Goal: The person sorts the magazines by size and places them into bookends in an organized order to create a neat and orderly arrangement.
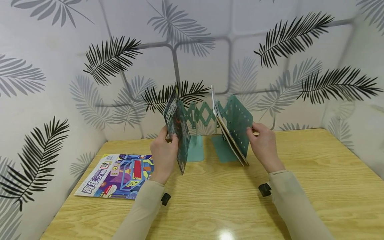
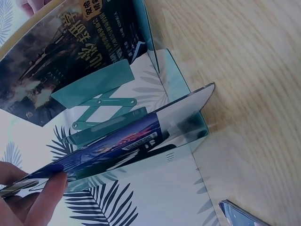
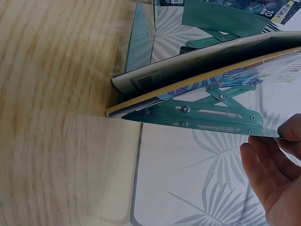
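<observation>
A green metal expanding bookend (image 1: 205, 111) with a folding lattice stands at the back of the table. My left hand (image 1: 164, 155) pinches a dark-covered magazine (image 1: 177, 128) held upright by the bookend's left end; in the left wrist view its lower edge (image 2: 181, 115) shows beside the green plate. My right hand (image 1: 264, 145) pinches the outer edge of the bookend's perforated right end plate (image 1: 240, 123), thumb on one side and fingers on the other (image 3: 277, 174). Against that plate's inner side, two thin magazines (image 3: 202, 87) lean, slightly fanned apart.
A purple and white magazine (image 1: 120, 176) lies flat on the wooden table (image 1: 216, 203), left of my left hand. Behind the table rises a wall (image 1: 204, 30) with a leaf pattern. Black wrist pieces (image 1: 264, 190) sit at both sleeves.
</observation>
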`<state>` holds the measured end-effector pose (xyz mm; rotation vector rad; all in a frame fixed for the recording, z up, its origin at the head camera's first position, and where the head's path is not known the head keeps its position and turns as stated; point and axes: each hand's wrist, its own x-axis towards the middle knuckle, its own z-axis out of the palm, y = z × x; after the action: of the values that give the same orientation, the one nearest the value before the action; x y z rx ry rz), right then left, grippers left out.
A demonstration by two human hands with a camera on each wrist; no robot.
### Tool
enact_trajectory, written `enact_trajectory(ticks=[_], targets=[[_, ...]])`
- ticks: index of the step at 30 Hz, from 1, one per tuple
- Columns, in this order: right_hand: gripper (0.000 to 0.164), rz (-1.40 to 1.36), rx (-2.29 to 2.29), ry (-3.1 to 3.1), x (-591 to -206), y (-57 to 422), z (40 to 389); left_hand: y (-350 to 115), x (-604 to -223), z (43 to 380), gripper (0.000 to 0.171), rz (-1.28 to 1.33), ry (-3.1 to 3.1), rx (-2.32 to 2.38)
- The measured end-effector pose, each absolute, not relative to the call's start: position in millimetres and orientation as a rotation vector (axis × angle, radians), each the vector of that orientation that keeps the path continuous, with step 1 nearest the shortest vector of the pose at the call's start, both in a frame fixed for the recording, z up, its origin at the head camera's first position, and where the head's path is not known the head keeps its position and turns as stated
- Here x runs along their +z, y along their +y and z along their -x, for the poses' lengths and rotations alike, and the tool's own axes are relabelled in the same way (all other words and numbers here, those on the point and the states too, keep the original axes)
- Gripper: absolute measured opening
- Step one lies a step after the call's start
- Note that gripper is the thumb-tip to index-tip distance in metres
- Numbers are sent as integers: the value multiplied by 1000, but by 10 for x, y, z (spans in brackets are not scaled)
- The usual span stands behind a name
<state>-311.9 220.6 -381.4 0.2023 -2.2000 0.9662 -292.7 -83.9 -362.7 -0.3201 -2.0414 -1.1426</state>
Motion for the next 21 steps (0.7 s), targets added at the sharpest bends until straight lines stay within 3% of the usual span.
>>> enact_trajectory(ticks=[21], targets=[[20, -198, 964, -2198, -3817, 2211, 3121, -889, -3679, 2868, 33, 384, -2032, -1154]])
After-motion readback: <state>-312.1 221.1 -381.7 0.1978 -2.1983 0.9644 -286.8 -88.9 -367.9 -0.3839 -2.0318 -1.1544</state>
